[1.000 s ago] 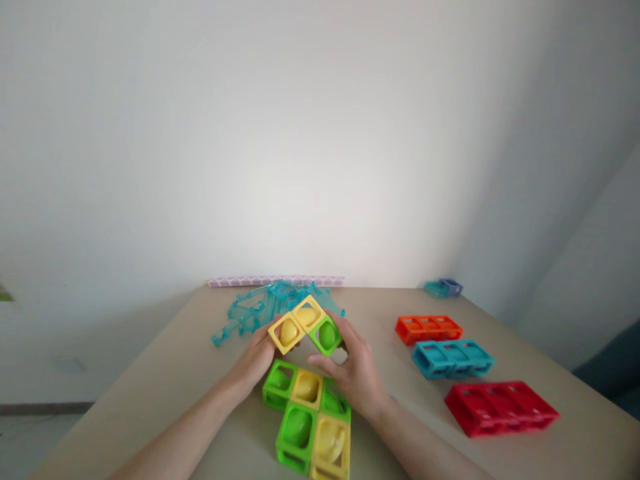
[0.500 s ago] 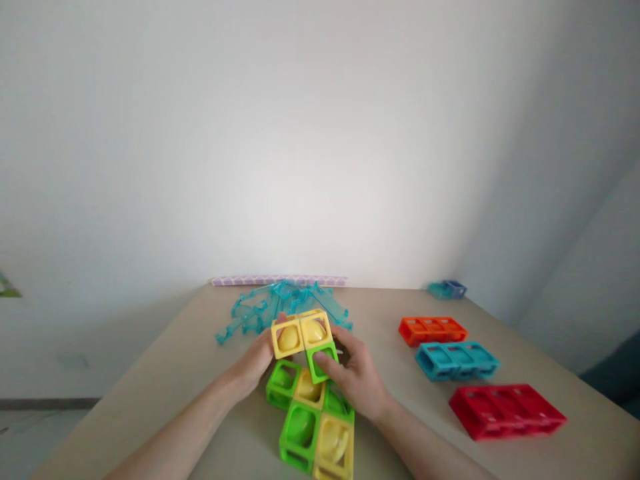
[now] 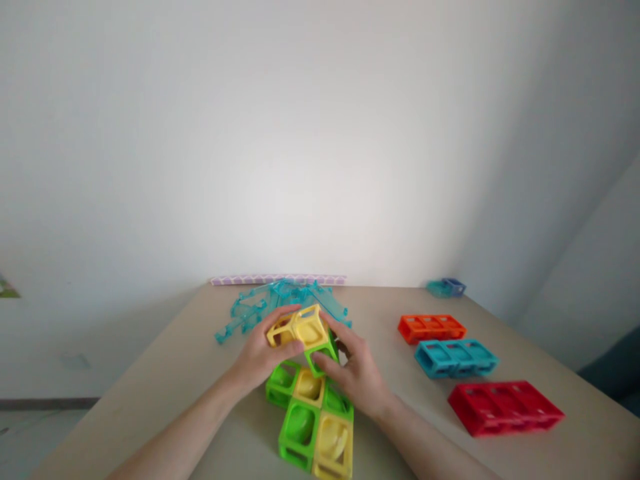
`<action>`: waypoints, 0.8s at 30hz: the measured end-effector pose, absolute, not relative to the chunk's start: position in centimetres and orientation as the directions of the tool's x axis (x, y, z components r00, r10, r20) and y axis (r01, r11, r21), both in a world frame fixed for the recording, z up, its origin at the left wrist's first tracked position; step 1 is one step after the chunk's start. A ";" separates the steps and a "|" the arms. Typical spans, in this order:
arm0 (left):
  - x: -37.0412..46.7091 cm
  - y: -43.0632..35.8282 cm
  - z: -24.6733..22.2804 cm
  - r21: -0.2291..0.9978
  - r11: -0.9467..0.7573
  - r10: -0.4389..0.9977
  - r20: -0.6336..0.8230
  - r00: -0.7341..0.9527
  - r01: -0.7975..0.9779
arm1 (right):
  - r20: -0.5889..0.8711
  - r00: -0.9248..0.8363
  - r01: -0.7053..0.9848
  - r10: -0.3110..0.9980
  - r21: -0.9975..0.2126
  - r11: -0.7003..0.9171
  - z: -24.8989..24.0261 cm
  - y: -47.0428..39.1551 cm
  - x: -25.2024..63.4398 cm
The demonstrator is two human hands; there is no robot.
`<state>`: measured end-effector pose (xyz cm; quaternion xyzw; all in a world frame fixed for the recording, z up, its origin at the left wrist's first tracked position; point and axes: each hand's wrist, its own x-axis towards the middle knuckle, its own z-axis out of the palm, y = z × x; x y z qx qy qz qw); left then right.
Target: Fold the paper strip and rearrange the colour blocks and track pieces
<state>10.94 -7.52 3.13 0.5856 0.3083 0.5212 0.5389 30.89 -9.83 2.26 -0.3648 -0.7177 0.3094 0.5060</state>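
Above the table, my left hand [image 3: 261, 357] is closed on hollow yellow cube blocks [image 3: 310, 329], its thumb across their near side. My right hand [image 3: 359, 373] grips a green cube block [image 3: 327, 351] from the right, thumb on its front. The yellow and green blocks touch each other, the green one below the right yellow cube. Under my hands lies a cluster of more cubes: a green block [image 3: 299, 430] beside a yellow block [image 3: 333, 443] at the near end, with other green and yellow ones behind. My right hand partly hides the cluster's right side.
On the right lie an orange three-cube row [image 3: 433, 328], a teal row [image 3: 457, 358] and a red row [image 3: 506, 408]. Translucent blue track pieces [image 3: 250, 313] are piled behind my hands. A purple patterned strip [image 3: 277, 279] runs along the wall; a dark-blue cube [image 3: 454, 287] sits far right.
The held yellow blocks have tilted, and my left thumb has come round onto their near side. My right hand stays on the green block. The cubes on the table look unchanged.
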 end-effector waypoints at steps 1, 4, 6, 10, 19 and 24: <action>10.9 -7.5 3.1 0.954 -0.241 0.925 0.281 0.255 -0.179 | 0.479 -0.241 0.153 0.844 -0.840 0.521 2.3 -9.9 30.8; 10.8 -7.5 3.1 0.946 -0.234 0.932 0.284 0.223 -0.225 | 0.401 -0.286 -0.082 0.870 -0.915 0.395 2.5 -9.9 30.4; 10.8 -7.6 3.1 0.924 -0.194 0.936 0.275 0.221 -0.329 | 0.374 -0.307 -0.183 0.875 -0.925 0.332 2.6 -9.9 30.3; 11.0 -7.8 3.1 0.863 -0.093 0.938 0.243 0.247 -0.497 | 0.410 -0.209 -0.023 0.888 -0.910 0.415 2.7 -9.8 30.4; 11.4 -8.0 3.0 0.935 -0.080 0.957 0.169 0.235 -0.346 | 0.419 -0.292 0.674 0.860 -0.548 0.496 3.4 -9.5 32.7; 11.6 -8.2 2.8 0.959 -0.088 0.953 0.160 0.258 -0.270 | 0.440 -0.382 0.721 0.813 -0.408 0.559 4.2 -10.2 32.7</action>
